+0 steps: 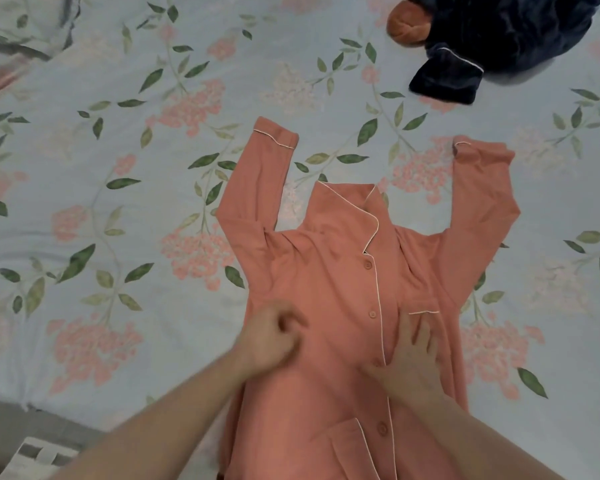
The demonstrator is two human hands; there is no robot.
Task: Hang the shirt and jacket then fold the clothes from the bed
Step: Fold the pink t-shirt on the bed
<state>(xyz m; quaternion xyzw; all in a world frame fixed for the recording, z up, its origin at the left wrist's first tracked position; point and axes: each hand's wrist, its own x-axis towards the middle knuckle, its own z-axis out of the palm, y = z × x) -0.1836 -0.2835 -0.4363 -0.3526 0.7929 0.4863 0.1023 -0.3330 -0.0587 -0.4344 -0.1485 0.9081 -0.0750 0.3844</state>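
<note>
Smoothing the pink pajama top (343,289) flat on the bed (84,202), we have not folded it yet. Our left hand (269,341) pinches the cloth; our right hand (411,358) presses flat, fingers spread. More dark clothes (499,39) wait far right.

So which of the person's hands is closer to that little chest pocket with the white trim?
The right hand. Its spread fingers lie flat on the coral pyjama shirt, fingertips reaching the chest pocket. The left hand rests across the button placket, on the shirt's other side.
</note>
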